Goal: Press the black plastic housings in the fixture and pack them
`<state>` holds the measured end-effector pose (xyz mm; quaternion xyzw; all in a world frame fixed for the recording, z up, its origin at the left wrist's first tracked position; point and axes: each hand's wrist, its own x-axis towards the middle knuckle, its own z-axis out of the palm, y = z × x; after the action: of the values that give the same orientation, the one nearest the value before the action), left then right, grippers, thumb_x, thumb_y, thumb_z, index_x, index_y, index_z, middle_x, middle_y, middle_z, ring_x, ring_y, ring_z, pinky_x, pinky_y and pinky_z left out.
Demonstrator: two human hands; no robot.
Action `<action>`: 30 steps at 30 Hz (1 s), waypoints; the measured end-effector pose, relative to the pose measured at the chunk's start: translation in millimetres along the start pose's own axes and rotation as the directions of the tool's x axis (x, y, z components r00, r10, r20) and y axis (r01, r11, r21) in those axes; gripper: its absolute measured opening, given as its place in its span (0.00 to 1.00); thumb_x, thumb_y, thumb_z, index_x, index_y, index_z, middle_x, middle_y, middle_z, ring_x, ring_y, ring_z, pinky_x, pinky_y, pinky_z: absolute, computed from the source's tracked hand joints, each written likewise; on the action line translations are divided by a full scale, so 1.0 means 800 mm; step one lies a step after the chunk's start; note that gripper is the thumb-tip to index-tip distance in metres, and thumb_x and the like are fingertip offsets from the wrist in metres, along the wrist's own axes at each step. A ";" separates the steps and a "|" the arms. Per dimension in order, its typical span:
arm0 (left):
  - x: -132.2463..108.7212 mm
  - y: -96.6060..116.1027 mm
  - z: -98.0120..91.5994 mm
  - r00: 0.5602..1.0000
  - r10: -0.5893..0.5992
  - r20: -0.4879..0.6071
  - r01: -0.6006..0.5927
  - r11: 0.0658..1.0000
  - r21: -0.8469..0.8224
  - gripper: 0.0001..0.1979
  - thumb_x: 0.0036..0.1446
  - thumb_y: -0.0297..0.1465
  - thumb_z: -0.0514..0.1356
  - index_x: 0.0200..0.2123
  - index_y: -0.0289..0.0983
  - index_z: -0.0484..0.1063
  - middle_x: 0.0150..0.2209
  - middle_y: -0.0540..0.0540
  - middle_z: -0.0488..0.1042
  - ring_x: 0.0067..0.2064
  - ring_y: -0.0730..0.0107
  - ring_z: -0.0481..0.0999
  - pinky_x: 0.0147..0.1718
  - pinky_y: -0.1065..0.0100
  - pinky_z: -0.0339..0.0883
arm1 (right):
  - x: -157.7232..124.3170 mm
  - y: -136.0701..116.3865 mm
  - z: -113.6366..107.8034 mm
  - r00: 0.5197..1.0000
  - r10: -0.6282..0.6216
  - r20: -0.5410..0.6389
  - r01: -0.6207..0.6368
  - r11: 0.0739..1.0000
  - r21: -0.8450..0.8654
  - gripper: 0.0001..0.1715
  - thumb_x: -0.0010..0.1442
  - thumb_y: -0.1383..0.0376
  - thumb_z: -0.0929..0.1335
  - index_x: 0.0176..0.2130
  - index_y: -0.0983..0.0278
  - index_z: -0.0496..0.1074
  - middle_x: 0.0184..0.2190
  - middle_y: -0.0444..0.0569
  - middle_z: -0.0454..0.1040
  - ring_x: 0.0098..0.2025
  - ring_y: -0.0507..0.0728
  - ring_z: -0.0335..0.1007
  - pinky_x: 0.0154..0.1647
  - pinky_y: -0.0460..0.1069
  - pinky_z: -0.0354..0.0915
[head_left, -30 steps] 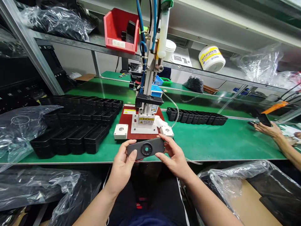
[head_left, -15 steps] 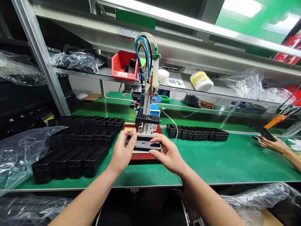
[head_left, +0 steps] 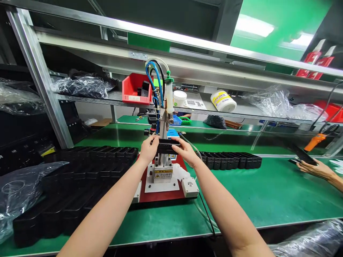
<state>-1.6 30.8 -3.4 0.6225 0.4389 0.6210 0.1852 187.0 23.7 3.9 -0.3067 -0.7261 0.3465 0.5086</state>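
Note:
Both hands grip a long black plastic case [head_left: 166,147] by its ends, in front of the column of a bench press machine [head_left: 163,169]. My left hand [head_left: 149,149] is closed round the left end, and my right hand [head_left: 185,151] pinches the right end, thumb in front. The case is held level beneath the syringe-like dispenser [head_left: 169,94], at the height of the machine's fixture. Whether it rests on the fixture is hidden. Below it are a yellow warning label and a white button box [head_left: 190,187] on the red base [head_left: 160,195].
Rows of black cases [head_left: 77,200] fill the left bench beside a clear plastic bag [head_left: 24,189]. Another row of cases [head_left: 233,160] stands at right. A co-worker's hand [head_left: 317,168] holds a dark part near an orange tool [head_left: 314,142]. A shelf carries a red bin [head_left: 137,89] and white tub [head_left: 223,100].
Both hands have raised the case from low in front of the machine, forward to the fixture beneath the dispenser. The camera view has tilted up a little.

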 end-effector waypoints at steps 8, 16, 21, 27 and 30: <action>-0.001 -0.002 0.005 1.000 0.014 -0.021 -0.014 1.000 -0.011 0.19 0.59 0.40 0.48 0.36 0.36 0.75 0.32 0.47 0.74 0.33 0.67 0.70 0.33 0.67 0.62 | 0.011 0.020 0.049 0.895 -0.072 -0.441 0.090 0.996 0.020 0.22 0.59 0.51 0.65 0.37 0.66 0.77 0.36 0.50 0.77 0.41 0.59 0.70 0.44 0.52 0.65; -0.005 -0.010 0.008 0.995 0.066 -0.072 -0.064 0.998 0.019 0.18 0.58 0.33 0.46 0.38 0.36 0.74 0.36 0.46 0.75 0.36 0.67 0.70 0.37 0.67 0.63 | 0.009 0.027 0.057 0.829 -0.208 -0.519 0.161 0.978 -0.133 0.18 0.61 0.61 0.60 0.36 0.64 0.77 0.36 0.50 0.77 0.40 0.58 0.71 0.43 0.52 0.65; -0.001 -0.012 0.007 0.999 0.007 -0.054 -0.006 1.000 0.021 0.17 0.55 0.31 0.46 0.36 0.36 0.75 0.31 0.48 0.74 0.31 0.68 0.68 0.31 0.68 0.61 | 0.011 0.028 0.057 0.825 -0.170 -0.539 0.131 0.985 -0.110 0.19 0.60 0.61 0.60 0.36 0.64 0.77 0.35 0.50 0.77 0.39 0.58 0.71 0.43 0.52 0.64; -0.002 -0.011 0.004 0.998 -0.058 -0.016 0.057 0.998 -0.016 0.16 0.56 0.33 0.47 0.36 0.37 0.74 0.32 0.48 0.73 0.32 0.68 0.68 0.32 0.68 0.62 | 0.004 0.021 0.056 0.876 -0.063 -0.477 0.010 0.994 -0.113 0.21 0.61 0.59 0.58 0.39 0.64 0.75 0.36 0.49 0.76 0.39 0.58 0.70 0.41 0.50 0.64; -0.006 -0.017 0.003 0.996 -0.086 -0.012 0.086 0.995 -0.046 0.17 0.59 0.40 0.48 0.41 0.37 0.71 0.36 0.46 0.73 0.35 0.67 0.70 0.36 0.67 0.65 | -0.001 0.016 0.050 0.908 -0.034 -0.418 -0.038 0.986 -0.164 0.23 0.63 0.55 0.57 0.43 0.63 0.73 0.41 0.49 0.75 0.42 0.58 0.69 0.44 0.51 0.64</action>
<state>-2.7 35.4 -16.8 0.5942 0.4525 0.6266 0.2227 150.7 22.7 -16.7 -0.4166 -0.6261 0.2107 0.6245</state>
